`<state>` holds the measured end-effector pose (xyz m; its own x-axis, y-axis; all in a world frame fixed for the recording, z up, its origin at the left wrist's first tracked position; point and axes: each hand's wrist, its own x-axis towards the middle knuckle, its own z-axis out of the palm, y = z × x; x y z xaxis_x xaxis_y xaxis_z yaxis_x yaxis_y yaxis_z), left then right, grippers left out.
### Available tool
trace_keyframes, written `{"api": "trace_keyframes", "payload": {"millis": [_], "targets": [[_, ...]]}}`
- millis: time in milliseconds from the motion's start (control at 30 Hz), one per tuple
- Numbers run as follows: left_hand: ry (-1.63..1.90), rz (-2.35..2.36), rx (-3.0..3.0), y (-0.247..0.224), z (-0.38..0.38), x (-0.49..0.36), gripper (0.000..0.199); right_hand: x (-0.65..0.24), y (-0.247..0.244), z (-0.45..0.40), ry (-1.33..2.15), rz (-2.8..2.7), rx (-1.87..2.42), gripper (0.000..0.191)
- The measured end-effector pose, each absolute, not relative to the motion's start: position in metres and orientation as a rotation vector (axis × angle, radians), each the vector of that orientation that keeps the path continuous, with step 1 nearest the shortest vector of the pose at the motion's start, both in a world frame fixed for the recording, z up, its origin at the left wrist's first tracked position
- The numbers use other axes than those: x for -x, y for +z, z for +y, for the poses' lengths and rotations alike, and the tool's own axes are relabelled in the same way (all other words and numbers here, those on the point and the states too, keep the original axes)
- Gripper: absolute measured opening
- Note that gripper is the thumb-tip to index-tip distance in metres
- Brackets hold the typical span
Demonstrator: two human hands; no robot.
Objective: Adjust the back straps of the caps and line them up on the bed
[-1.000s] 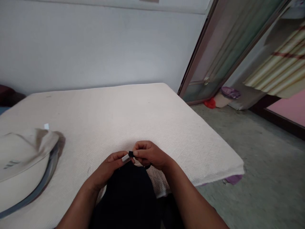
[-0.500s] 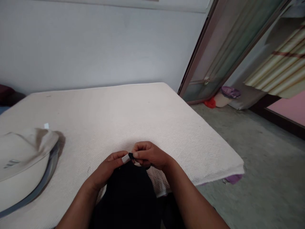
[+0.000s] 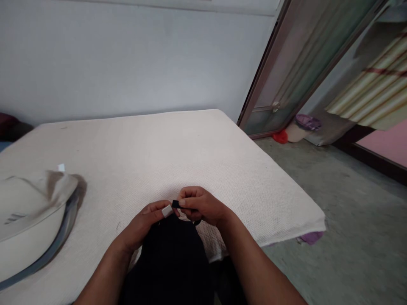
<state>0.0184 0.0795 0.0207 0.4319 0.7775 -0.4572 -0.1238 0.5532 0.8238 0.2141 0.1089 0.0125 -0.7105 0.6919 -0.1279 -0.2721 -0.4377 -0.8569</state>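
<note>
A black fabric item (image 3: 178, 254) spreads below my hands at the bottom centre, in front of the bed's near edge. My left hand (image 3: 146, 222) pinches its upper edge, with a small whitish tab (image 3: 167, 211) at the thumb. Between thumb and fingers of my right hand (image 3: 200, 205) is a narrow black strap (image 3: 176, 204), whose end points toward the left fingertips. The two hands nearly touch. Part of the strap is hidden behind the right fingers.
Pale caps (image 3: 32, 212) lie stacked at the left on the cream bed cover (image 3: 159, 148). A white wall stands behind. To the right are a sliding door (image 3: 270, 97), a lidded bin (image 3: 297, 129) and a striped curtain (image 3: 375, 93).
The right fingers have shifted slightly, and more of the black strap's end shows between the hands. My left hand has hardly moved.
</note>
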Motion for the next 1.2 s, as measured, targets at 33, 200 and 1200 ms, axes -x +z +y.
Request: {"api": "trace_keyframes", "payload": {"millis": [33,200,1200], "targets": [[0.646,0.967,-0.804,0.0199,0.0796,-0.018,0.017,-0.2139,0.0121,0.1088,2.163,-1.172,0.643,0.013],[0.647,0.991,-0.801,0.0155,0.0806,-0.0158,0.018,-0.2139,0.0127,0.1086,2.15,-1.185,0.678,0.013],[0.627,0.968,-0.795,0.0138,0.0802,-0.0157,0.016,-0.2126,0.0175,0.1062,2.118,-1.264,0.763,0.012]]}}
